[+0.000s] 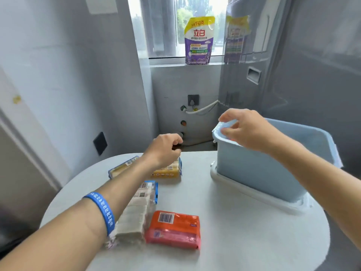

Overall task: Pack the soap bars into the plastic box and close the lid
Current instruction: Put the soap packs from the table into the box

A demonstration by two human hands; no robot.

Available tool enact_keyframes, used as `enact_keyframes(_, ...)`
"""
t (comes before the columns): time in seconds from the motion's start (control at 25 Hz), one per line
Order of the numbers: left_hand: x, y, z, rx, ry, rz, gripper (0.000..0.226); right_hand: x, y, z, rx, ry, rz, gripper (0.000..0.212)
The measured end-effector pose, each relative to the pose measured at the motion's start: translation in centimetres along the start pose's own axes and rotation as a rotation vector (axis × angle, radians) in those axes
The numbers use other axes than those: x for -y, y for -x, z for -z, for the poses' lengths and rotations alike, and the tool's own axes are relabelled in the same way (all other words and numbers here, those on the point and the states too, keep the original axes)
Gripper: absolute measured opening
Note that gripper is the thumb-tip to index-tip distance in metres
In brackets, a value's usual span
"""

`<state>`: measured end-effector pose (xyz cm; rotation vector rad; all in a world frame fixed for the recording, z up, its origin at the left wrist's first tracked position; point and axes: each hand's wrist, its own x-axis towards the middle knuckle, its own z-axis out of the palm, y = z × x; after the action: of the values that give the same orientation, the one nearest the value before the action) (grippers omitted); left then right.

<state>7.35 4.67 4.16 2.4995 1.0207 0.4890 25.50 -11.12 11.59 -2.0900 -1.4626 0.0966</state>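
Note:
Several wrapped soap packs lie on the round white table (244, 241): a yellow pack (168, 171), a pale yellow pack (122, 168) to its left, a long white pack (136, 212) and an orange-pink pack (173, 228) nearest me. The light blue plastic box (259, 173) stands open at the right, resting on its white lid (234, 182). My left hand (164, 149) hovers over the yellow pack with fingers curled and nothing in them. My right hand (244, 130) grips the box's near-left rim.
A purple and yellow detergent pouch (198, 41) stands on the window sill behind. A grey wall is at the left and a grey appliance (293, 65) at the right. A wall socket and white hose (201, 109) sit below the sill.

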Motion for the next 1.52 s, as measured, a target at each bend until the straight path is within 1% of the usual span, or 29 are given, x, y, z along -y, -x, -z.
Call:
enact_keyframes(0.08, 2.8, 1.7, -0.3, 0.017, -0.007, 0.092, 0.036, 2.5, 1.5, -2.3, 0.029, -0.044, 0.057, 0.027)
enact_keyframes(0.12, 3.8, 2.5, -0.6, 0.026, -0.023, 0.111, 0.038, 3.2, 2.4, -3.9, 0.058, -0.028, 0.091, 0.027)
enact_keyframes(0.2, 5.2, 3.3, -1.7, 0.038, -0.078, 0.086, 0.042, 4.2, 4.6, -7.5, 0.171, 0.046, 0.151, 0.027)
enact_keyframes(0.24, 5.6, 3.3, -2.3, 0.03, -0.101, 0.07, 0.044, 4.3, 5.6, -9.1, 0.264, 0.075, 0.173, 0.031)
enact_keyframes(0.28, 6.1, 3.1, -2.7, 0.025, -0.129, 0.066, 0.046, 4.2, 6.5, -10.7, 0.384, 0.088, 0.186, 0.04)
enact_keyframes(0.36, 7.0, 1.8, -3.6, 0.054, -0.197, 0.101, 0.058, 3.7, 8.1, -13.6, 0.647, 0.151, 0.196, 0.074)
enact_keyframes(0.4, 7.5, 1.0, -3.9, 0.105, -0.214, 0.122, 0.069, 3.5, 8.9, -15.0, 0.733, 0.224, 0.218, 0.089)
enact_keyframes(0.44, 7.9, 0.2, -4.4, 0.162, -0.218, 0.128, 0.079, 3.4, 9.5, -16.2, 0.754, 0.305, 0.264, 0.094)
enact_keyframes(0.48, 8.2, -0.3, -4.8, 0.195, -0.242, 0.115, 0.083, 3.4, 9.8, -17.1, 0.716, 0.372, 0.32, 0.09)
enact_keyframes(0.52, 8.5, -0.7, -5.4, 0.201, -0.291, 0.087, 0.082, 3.4, 9.7, -17.8, 0.661, 0.396, 0.353, 0.08)
enact_keyframes(0.56, 8.7, -1.0, -5.9, 0.18, -0.339, 0.063, 0.078, 3.3, 9.3, -18.1, 0.62, 0.361, 0.35, 0.069)
enact_keyframes(0.6, 8.9, -1.1, -6.4, 0.141, -0.356, 0.054, 0.075, 3.0, 8.8, -17.8, 0.612, 0.288, 0.298, 0.061)
enact_keyframes(0.64, 9.0, -1.2, -6.7, 0.101, -0.333, 0.059, 0.073, 2.4, 8.0, -17.3, 0.617, 0.185, 0.198, 0.059)
enact_keyframes(0.68, 8.8, -1.2, -6.8, 0.073, -0.266, 0.074, 0.072, 1.7, 7.4, -16.5, 0.629, 0.042, 0.061, 0.06)
enact_keyframes(0.72, 8.4, -1.3, -6.4, 0.05, -0.149, 0.102, 0.071, 0.8, 6.9, -15.5, 0.635, -0.141, -0.087, 0.061)
enact_keyframes(0.76, 8.0, -1.4, -5.7, 0.02, 0.029, 0.14, 0.067, 0.1, 6.6, -14.6, 0.633, -0.367, -0.231, 0.06)
enact_keyframes(0.8, 7.4, -1.4, -4.9, -0.013, 0.276, 0.188, 0.061, -0.5, 6.5, -13.8, 0.608, -0.643, -0.347, 0.057)
enact_keyframes(0.84, 6.7, -1.4, -4.1, -0.025, 0.585, 0.243, 0.058, -1.0, 6.4, -13.0, 0.574, -0.96, -0.43, 0.055)
enact_keyframes(0.88, 5.9, -1.3, -3.2, 0.004, 0.916, 0.296, 0.057, -1.1, 6.3, -12.3, 0.542, -1.302, -0.475, 0.055)
enact_keyframes(0.92, 5.2, -1.0, -2.3, 0.093, 1.221, 0.323, 0.059, -1.0, 6.4, -11.6, 0.503, -1.576, -0.472, 0.056)
enact_keyframes(0.96, 4.5, -0.5, -1.4, 0.179, 1.45, 0.32, 0.063, -0.7, 6.5, -10.9, 0.467, -1.743, -0.442, 0.057)
enact_keyframes(1.0, 3.8, -0.1, -0.9, 0.232, 1.58, 0.299, 0.068, -0.3, 6.6, -10.3, 0.433, -1.802, -0.415, 0.058)
enact_keyframes(1.04, 2.9, 0.4, -0.8, 0.25, 1.626, 0.268, 0.071, 0.1, 6.8, -9.9, 0.39, -1.781, -0.413, 0.059)
enact_keyframes(1.12, 0.7, 1.4, -1.1, 0.209, 1.57, 0.287, 0.063, 0.5, 7.3, -9.2, 0.29, -1.63, -0.519, 0.057)
enact_keyframes(1.2, -1.4, 2.3, -1.8, 0.191, 1.478, 0.378, 0.049, 0.6, 7.9, -8.2, 0.222, -1.476, -0.628, 0.047)
enact_keyframes(1.28, -2.9, 2.5, -2.0, 0.191, 1.472, 0.423, 0.04, 0.2, 8.0, -6.3, 0.118, -1.387, -0.658, 0.035)
enact_keyframes(1.36, -4.8, 2.0, -1.5, 0.168, 1.507, 0.373, 0.03, -1.0, 7.7, -3.2, 0.003, -1.307, -0.641, 0.031)
enact_keyframes(1.44, -7.8, 0.6, -0.6, 0.188, 1.504, 0.266, 0.024, -2.5, 6.8, 0.4, -0.088, -1.233, -0.586, 0.029)
enact_keyframes(1.52, -11.7, -1.7, -0.4, 0.206, 1.372, 0.164, 0.028, -4.7, 5.3, 3.9, -0.222, -1.191, -0.54, 0.026)
